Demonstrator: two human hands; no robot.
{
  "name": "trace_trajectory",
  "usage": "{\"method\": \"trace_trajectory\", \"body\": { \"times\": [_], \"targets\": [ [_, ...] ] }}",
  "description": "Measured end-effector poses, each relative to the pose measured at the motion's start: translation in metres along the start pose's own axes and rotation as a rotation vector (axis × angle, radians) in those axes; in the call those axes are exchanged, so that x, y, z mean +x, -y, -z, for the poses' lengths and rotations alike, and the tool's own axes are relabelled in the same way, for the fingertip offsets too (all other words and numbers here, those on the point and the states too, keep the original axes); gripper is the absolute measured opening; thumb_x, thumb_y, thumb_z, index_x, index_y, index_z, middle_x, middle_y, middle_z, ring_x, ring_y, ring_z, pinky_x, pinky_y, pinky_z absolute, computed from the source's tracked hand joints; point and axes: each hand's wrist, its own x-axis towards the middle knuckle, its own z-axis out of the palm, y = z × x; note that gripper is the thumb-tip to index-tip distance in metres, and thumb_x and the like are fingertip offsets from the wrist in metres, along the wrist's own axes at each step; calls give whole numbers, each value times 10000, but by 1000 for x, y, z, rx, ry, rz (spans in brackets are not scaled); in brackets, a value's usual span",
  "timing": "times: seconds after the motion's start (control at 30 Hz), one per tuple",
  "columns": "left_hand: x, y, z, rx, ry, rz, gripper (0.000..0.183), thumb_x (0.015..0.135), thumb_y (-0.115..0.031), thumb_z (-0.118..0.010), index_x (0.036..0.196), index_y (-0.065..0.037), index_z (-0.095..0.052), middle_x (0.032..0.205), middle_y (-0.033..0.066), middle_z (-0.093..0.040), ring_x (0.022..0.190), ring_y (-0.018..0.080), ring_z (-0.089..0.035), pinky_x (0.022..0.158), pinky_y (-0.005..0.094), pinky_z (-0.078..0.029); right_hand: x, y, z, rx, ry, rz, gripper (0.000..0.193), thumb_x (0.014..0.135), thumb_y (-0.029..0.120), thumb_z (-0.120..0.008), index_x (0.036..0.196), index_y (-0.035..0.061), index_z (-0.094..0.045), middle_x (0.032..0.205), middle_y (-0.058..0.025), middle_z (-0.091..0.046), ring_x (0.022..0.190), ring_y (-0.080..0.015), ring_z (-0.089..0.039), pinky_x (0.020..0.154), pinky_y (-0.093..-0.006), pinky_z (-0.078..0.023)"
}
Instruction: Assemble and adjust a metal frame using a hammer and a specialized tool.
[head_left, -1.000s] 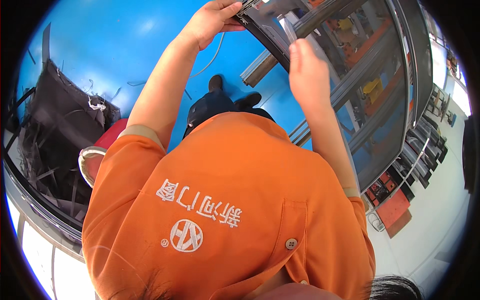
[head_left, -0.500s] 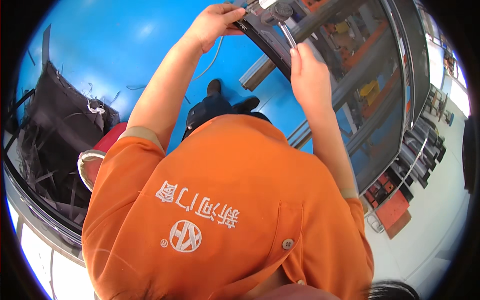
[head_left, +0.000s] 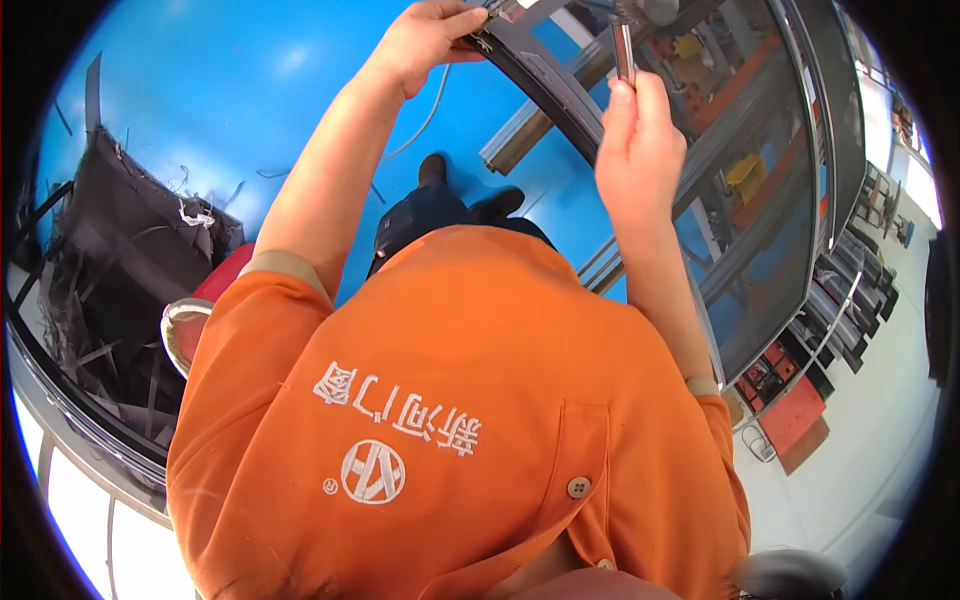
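A mallet point(head_left: 624, 52) with a shiny metal handle is gripped in my right hand point(head_left: 642, 150), over the dark screen panel. Its round head is blurred and partly cut off by the top of the view. My left hand point(head_left: 425, 45) is closed at the near left corner of the dark frame point(head_left: 530, 85), thumb on top and the other fingers partly hidden. Small metal fittings show at that corner, beside the thumb. The frame holds a dark see-through mesh point(head_left: 745, 130), with orange and yellow things visible beneath it.
Metal profiles point(head_left: 518, 138) lie under the frame. A large bin of black scrap mesh point(head_left: 120, 290) stands at the left, beside a red object point(head_left: 222, 275). At the right are stacked dark profiles point(head_left: 845, 300) and a red-brown board point(head_left: 795, 425). A thin cable point(head_left: 425, 128) crosses the blue floor.
My right hand has moved right and slightly up with the mallet, whose head has lifted away from the frame's corner. My left hand has stayed nearly in place.
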Motion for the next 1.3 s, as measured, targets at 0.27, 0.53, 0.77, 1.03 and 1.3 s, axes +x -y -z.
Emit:
{"method": "trace_trajectory", "body": {
  "times": [0.27,0.53,0.77,1.03,1.3],
  "targets": [
    [3,-1,1,183,43,-25,341,993,-215,-610,1153,79,-675,996,149,-696,871,245,-675,868,342,-562,-7,-21,-1,-104,149,22,155,1043,240,-572,1028,86,-580,638,-111,-624,521,-298,-583,551,-448,-470],
    [-3,-36,-19,989,33,-212,419,922,-244,-626,1150,102,-686,960,141,-721,848,242,-671,850,332,-538,-44,-33,13,140,164,-156,173,1054,224,-558,984,71,-597,627,-65,-583,507,-201,-480,516,-348,-396],
    [17,-27,1,864,59,-55,452,923,-238,-617,1217,100,-677,1004,144,-714,858,243,-668,855,338,-541,-55,-42,13,199,130,-175,169,1055,207,-549,978,71,-612,625,-53,-574,510,-187,-455,510,-333,-375],
    [1,-3,8,137,66,-49,433,997,-263,-608,1260,78,-651,998,132,-691,849,235,-664,867,347,-564,-25,-25,4,197,20,33,141,1046,191,-572,984,70,-612,609,-46,-576,482,-191,-471,488,-336,-384],
    [-9,-7,6,-31,27,-7,317,1041,-232,-589,1160,54,-660,945,118,-674,830,195,-663,848,322,-581,1,-10,-6,20,-21,152,124,1035,189,-591,982,77,-598,609,-54,-595,463,-235,-510,480,-377,-415]
  ]
}}
